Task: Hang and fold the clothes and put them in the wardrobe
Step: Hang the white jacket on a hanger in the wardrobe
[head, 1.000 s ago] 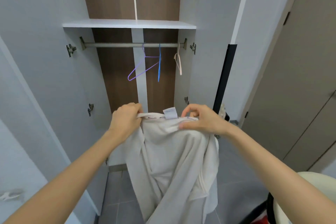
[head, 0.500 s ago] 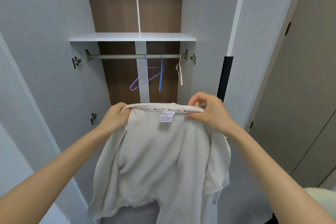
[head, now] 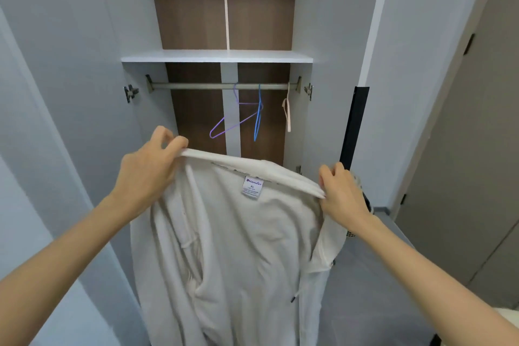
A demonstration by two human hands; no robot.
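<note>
I hold a cream-white garment (head: 238,247) up in front of the open wardrobe, its waistband stretched between both hands and a white size label (head: 252,187) facing me. My left hand (head: 148,168) pinches the band's left end, higher up. My right hand (head: 341,194) grips the right end, lower down, so the band slopes. The cloth hangs down out of frame. Behind it, a metal rail (head: 196,86) carries a purple hanger (head: 236,121), a blue hanger (head: 257,112) and a pale pink hanger (head: 287,109).
A white shelf (head: 216,56) sits above the rail. Grey wardrobe doors stand open at left (head: 56,93) and right (head: 331,36). A black upright strip (head: 354,126) edges the right door. A grey-brown room door (head: 477,149) is at far right, over a grey floor (head: 379,275).
The garment has been lifted and spread wider between my hands. My left hand rose and my right hand dropped and moved right, tilting the band. My view tipped up slightly.
</note>
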